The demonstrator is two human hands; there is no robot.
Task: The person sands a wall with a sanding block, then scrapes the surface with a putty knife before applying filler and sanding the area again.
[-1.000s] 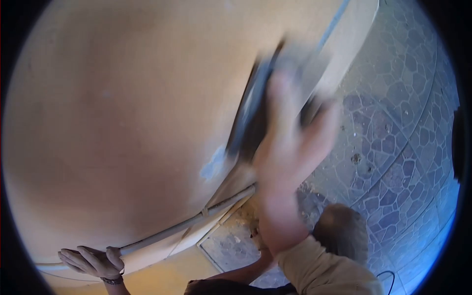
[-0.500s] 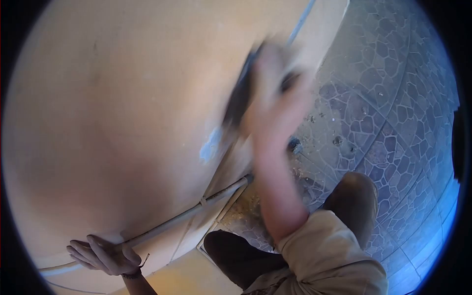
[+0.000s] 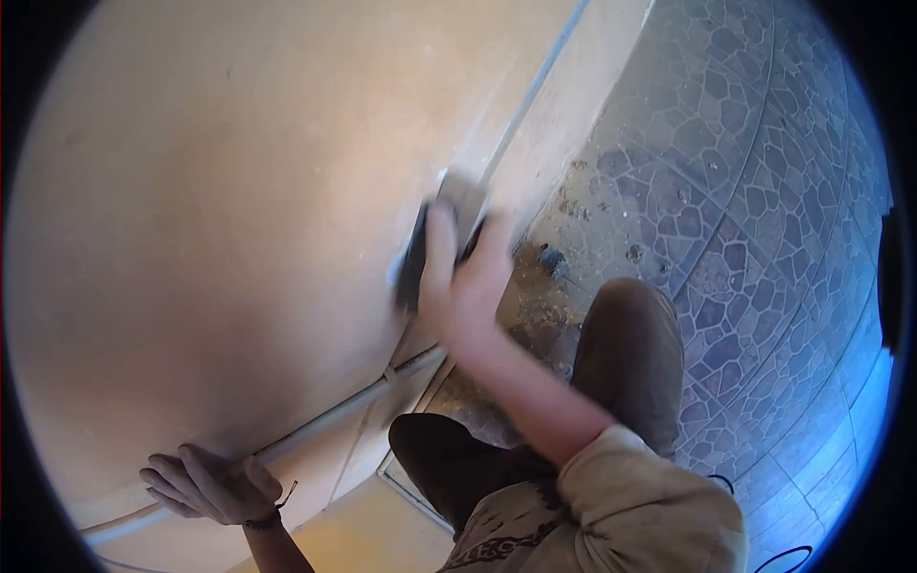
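My right hand [image 3: 468, 282] is closed around a flat, dark-sided block with a pale top, which looks like a sanding block [image 3: 462, 194]. Slightly blurred, the block lies against the beige wall [image 3: 287, 191], over a small whitish patch whose edge shows beside it. Exactly how the fingers wrap the block is partly hidden. At lower left, my left hand [image 3: 210, 485] is open with its fingers spread, resting against the wall by a thin pipe [image 3: 325, 416]. It holds nothing, and a dark bracelet circles its wrist.
A thin pale-blue line or conduit [image 3: 540, 86] runs up the wall above the block. Stone-patterned floor [image 3: 726, 210] spreads to the right. Crumbled debris and a small bluish object [image 3: 552, 260] lie near the wall's foot. My bent knees [image 3: 626, 334] are close below.
My right hand and the block have moved down and left along the wall, onto the whitish patch. My left hand stays spread in nearly the same place. The view has shifted slightly.
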